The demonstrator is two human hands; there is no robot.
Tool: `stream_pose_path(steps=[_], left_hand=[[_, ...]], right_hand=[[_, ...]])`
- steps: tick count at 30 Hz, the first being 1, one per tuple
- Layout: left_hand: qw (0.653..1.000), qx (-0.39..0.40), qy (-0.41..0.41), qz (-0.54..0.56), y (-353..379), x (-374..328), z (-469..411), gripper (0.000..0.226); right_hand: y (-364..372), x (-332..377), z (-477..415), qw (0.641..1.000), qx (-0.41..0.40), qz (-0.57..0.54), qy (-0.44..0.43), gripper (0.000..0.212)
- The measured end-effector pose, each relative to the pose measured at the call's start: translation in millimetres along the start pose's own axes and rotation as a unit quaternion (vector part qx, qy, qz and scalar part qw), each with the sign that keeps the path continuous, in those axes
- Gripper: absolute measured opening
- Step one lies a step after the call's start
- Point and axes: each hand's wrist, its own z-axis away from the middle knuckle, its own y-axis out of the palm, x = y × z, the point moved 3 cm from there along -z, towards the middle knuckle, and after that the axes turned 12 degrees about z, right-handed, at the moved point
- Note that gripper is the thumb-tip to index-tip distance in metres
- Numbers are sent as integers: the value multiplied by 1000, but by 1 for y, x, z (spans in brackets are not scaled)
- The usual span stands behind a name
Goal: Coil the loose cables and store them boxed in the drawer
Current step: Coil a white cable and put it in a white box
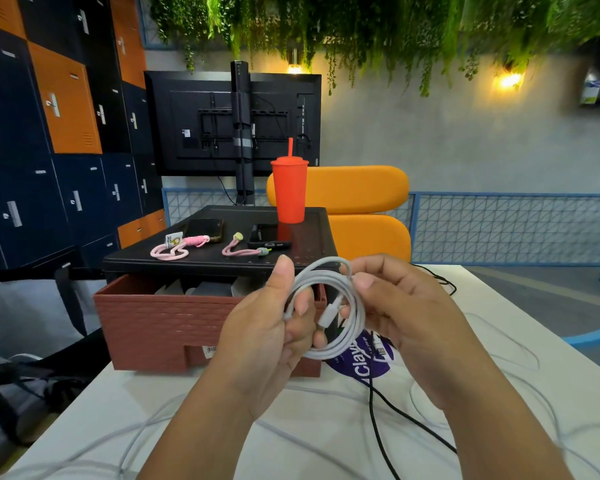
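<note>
A white cable [355, 327] is wound into a round coil of several loops, held up in front of me. My left hand [267, 327] grips the coil's left side, thumb up. My right hand [402, 306] pinches its upper right edge. One white plug end lies across the middle of the coil. Behind the hands, the reddish-brown drawer [160, 323] of a small black-topped organiser [222, 261] stands pulled out, with dark and grey items inside. Loose white cables [146, 431] and a black cable [378, 420] trail over the white table [309, 427].
On the organiser's top stand an orange tumbler with a straw [289, 192], two dark phones [203, 228], and two pink wrist straps [174, 249]. A purple round sticker [361, 362] lies on the table under the coil. An orange chair [361, 209] stands behind; a black bag [21, 386] sits at left.
</note>
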Motion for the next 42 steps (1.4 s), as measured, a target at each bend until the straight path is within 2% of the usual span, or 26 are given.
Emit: stream_pose_path(steps=[2, 6, 13, 18, 21, 23, 27, 30, 35, 37, 39, 42], left_hand=[[999, -14, 18, -41, -1, 0, -1, 46], [991, -24, 64, -114, -3, 0, -4, 48], [992, -36, 107, -64, -6, 2, -8, 60], [985, -55, 147, -75, -1, 0, -4, 46], [972, -48, 187, -133, 2, 1, -1, 55], [965, -47, 204, -155, 3, 1, 0, 51], [962, -54, 215, -159, 2, 0, 0, 53], [957, -69, 237, -155, -1, -3, 0, 46], [939, -95, 280, -174, -11, -13, 3, 49], [943, -109, 271, -162, -12, -15, 3, 50], [963, -122, 217, -105, -13, -15, 1, 49], [991, -57, 80, 92, -8, -10, -4, 46]], right_hand=[[1, -1, 0, 999, -1, 31, -22, 24], [6, 1, -1, 999, -25, 32, -28, 24], [19, -2, -2, 997, -36, 64, 2, 23], [21, -5, -2, 996, -25, 79, 41, 25], [21, -7, -2, 988, -31, 138, 62, 27], [19, -8, -2, 977, -44, 197, 62, 23], [15, -4, 1, 960, -51, 272, 48, 17], [13, 1, 3, 965, -28, 255, 50, 23], [17, 10, 10, 980, 71, 181, 48, 24], [15, 14, 10, 982, 72, 173, 29, 22], [10, 14, 8, 987, 42, 152, 7, 20], [2, 12, 4, 990, -16, 141, -24, 22]])
